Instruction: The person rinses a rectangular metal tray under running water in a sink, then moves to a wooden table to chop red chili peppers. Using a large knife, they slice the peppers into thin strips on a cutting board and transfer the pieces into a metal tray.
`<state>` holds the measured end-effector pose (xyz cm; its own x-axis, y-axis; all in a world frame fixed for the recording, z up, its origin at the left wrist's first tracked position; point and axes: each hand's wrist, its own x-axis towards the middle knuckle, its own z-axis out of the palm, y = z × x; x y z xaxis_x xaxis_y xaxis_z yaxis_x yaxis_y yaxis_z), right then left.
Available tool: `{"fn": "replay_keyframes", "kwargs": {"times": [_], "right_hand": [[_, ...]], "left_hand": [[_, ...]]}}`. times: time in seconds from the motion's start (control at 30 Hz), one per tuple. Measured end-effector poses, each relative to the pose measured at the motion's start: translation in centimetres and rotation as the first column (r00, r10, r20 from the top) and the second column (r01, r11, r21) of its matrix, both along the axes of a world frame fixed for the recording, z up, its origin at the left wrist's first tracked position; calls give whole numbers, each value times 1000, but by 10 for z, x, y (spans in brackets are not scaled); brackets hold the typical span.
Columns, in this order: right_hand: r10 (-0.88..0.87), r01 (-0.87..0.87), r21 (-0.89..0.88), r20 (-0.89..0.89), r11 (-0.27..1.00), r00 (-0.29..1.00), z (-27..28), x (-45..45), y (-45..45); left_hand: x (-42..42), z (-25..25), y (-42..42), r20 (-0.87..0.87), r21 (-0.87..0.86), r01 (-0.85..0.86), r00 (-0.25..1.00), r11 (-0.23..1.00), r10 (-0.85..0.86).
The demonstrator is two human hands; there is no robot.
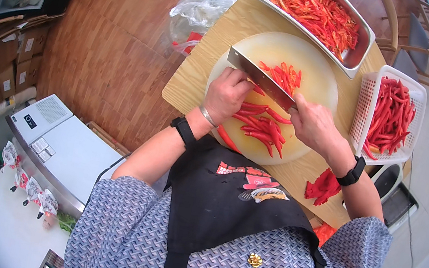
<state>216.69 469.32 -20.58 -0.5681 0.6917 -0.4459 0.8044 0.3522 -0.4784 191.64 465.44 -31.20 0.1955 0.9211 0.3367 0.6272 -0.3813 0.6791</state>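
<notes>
A round white cutting board (324, 73) lies on the wooden table before me. My right hand (314, 123) grips the handle of a cleaver (261, 75), whose wide blade slants across the board to the upper left. Fingers bent, my left hand (228, 93) presses a red chili pepper (257, 89) to the board beside the blade. Most of that pepper is hidden by the hand and cleaver. Sliced red chili (282, 76) lies on the blade's far side. Nearer to me, several whole red chilies (264, 130) are heaped on the board.
A steel pan of cut chilies (313, 11) stands at the table's far edge. To the right is a white plastic basket (365, 109) of whole chilies. A red cloth (323, 187) lies near my right forearm. Left of the table (185, 79) is a clear plastic bag (203, 3).
</notes>
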Motion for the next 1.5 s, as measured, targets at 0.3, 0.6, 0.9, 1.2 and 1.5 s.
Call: {"fn": "replay_keyframes", "kwargs": {"times": [0.3,0.6,0.9,1.2,1.5], "right_hand": [[-152,150,-25,-91,988,984,-29,-29,-7],[-194,203,45,-152,978,969,-41,-16,-7],[38,-41,39,79,998,996,5,-2,-1],[-54,58,40,-91,998,994,-21,-11,8],[-142,146,17,-153,989,978,-40,-29,10]], "left_hand": [[4,2,-2,4,-17,-15,1000,1000,15],[-17,8,7,-77,-77,-10,997,997,4],[-1,0,6,-74,15,-19,997,1000,20],[-2,0,3,-69,-2,-15,997,1000,15],[-1,3,3,-72,8,11,997,1000,-10]]}}
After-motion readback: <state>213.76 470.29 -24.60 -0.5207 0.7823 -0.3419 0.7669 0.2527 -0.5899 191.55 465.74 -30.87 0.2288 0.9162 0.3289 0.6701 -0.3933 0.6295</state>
